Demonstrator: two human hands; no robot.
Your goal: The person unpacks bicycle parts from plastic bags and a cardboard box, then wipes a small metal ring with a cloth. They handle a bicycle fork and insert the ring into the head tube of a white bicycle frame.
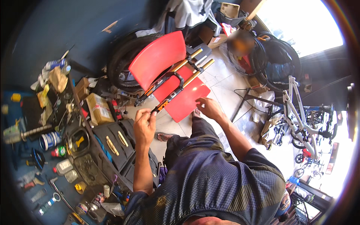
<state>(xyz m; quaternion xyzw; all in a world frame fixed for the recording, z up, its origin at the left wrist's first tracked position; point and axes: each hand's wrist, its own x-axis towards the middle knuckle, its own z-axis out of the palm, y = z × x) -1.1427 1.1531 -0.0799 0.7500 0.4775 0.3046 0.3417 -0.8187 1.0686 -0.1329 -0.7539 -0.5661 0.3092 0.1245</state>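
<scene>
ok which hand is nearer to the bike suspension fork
Left: the left hand holds the lower end of the suspension fork; the right hand is off to its right, by the red chair.

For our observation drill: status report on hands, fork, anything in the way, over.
Left hand on fork leg end. Right hand off fork, near seat edge. Red chair beneath fork.

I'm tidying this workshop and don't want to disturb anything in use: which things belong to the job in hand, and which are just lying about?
In use:
- suspension fork, one end held in the left hand
- probably the red chair, with the right hand near its seat

Seemingly just lying about:
- cardboard box
- blue-and-white tub
- pale bicycle frame
</scene>
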